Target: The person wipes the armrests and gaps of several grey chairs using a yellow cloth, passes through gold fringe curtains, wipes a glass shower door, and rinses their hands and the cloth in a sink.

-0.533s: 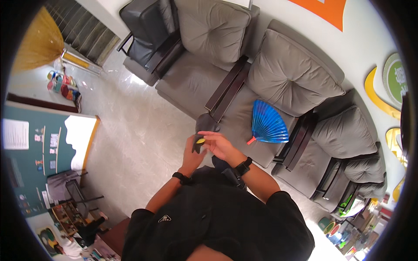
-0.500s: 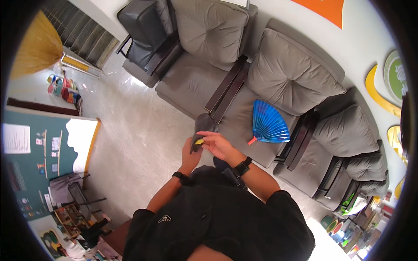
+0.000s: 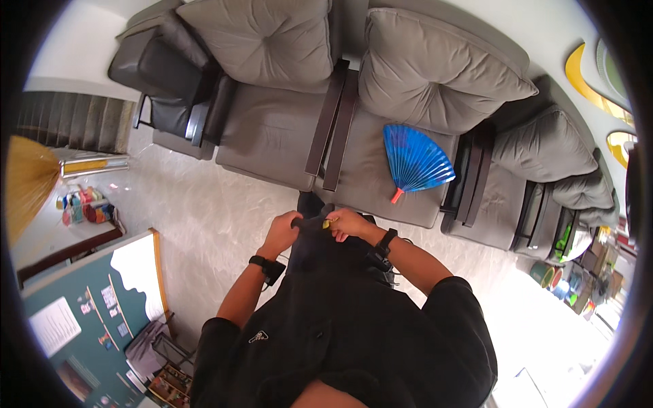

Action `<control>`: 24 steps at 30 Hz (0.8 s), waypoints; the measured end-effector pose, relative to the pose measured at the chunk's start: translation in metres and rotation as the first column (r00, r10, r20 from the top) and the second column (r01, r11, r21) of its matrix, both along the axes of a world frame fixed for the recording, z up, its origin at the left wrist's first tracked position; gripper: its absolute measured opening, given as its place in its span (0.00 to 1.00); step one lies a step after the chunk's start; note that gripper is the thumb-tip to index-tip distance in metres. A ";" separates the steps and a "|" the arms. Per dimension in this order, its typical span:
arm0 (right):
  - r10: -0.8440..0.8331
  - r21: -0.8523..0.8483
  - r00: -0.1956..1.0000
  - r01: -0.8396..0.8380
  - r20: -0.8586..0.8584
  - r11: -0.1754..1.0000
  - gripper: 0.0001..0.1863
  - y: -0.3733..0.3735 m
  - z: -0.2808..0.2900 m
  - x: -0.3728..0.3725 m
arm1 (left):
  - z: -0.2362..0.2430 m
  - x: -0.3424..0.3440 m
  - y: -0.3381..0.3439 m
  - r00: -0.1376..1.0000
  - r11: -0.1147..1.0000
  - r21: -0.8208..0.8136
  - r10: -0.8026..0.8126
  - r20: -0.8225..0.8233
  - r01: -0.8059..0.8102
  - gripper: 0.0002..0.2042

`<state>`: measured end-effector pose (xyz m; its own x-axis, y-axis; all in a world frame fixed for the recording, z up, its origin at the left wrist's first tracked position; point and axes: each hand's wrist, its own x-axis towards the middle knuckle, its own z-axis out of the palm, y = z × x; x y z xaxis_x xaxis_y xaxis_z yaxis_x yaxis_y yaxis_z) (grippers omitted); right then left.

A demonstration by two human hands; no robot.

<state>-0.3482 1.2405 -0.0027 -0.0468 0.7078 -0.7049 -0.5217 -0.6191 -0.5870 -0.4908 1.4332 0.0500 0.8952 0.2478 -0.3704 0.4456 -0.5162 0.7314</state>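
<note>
Between my two hands, in front of my waist, a dark grey cloth item (image 3: 313,223) is stretched; its exact kind I cannot make out. My left hand (image 3: 279,233) is closed on its left end. The fingers of my right hand (image 3: 348,223) pinch its other end, where a small yellow patch (image 3: 326,224) shows beside the fingertips. Both wrists carry black straps with small dark devices. Beyond my right hand, an open blue folding fan (image 3: 420,163) with a red handle end lies on a grey seat cushion.
Grey cushioned chairs (image 3: 269,129) with dark wooden armrests (image 3: 328,129) curve across the far side. A green display board (image 3: 88,319) stands at the left. Behind it are a basket of colourful items (image 3: 85,206) and a staircase (image 3: 71,119). Assorted goods (image 3: 578,279) crowd the right.
My hands have drawn apart and nearer my body, pulling the grey cloth item taut between them. My view has turned, so the chairs and fan sit further up and the board lower.
</note>
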 end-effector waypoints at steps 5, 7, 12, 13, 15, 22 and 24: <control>-0.309 -0.252 0.944 0.330 0.119 0.910 0.09 0.014 -0.051 0.003 | -0.052 0.067 0.042 0.981 0.978 0.098 -0.176 -0.078 0.184 0.14; -0.611 -0.215 0.745 0.664 0.268 0.716 0.11 0.030 -0.060 0.015 | -0.063 0.106 0.052 0.987 0.982 0.106 -0.153 -0.056 0.158 0.19; -0.314 -0.146 0.446 0.738 0.839 0.659 0.22 0.074 -0.074 0.045 | -0.107 0.182 0.071 0.980 0.951 0.282 -0.166 0.111 0.129 0.24; -0.282 -0.136 0.404 0.746 0.870 0.651 0.25 0.091 -0.051 0.053 | -0.109 0.188 0.072 0.976 0.921 0.358 -0.199 0.093 0.154 0.24; -0.191 -0.120 0.389 0.647 0.901 0.753 0.28 0.100 -0.048 0.047 | -0.115 0.187 0.074 0.972 0.891 0.417 -0.227 0.069 0.178 0.24; 0.195 -0.279 0.403 0.162 0.894 0.947 0.33 0.106 -0.065 0.018 | -0.138 0.137 0.079 0.830 0.806 0.293 -0.554 0.068 0.514 0.28; 0.254 -0.334 0.402 0.140 0.880 0.932 0.34 0.107 -0.072 0.015 | -0.141 0.135 0.077 0.832 0.798 0.280 -0.554 -0.005 0.533 0.29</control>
<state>-0.3331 1.3475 -0.0750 0.7181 0.4665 -0.5164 0.2345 -0.8609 -0.4516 -0.3562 1.5097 -0.0909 0.9333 -0.2112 -0.2905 -0.0151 -0.8311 0.5559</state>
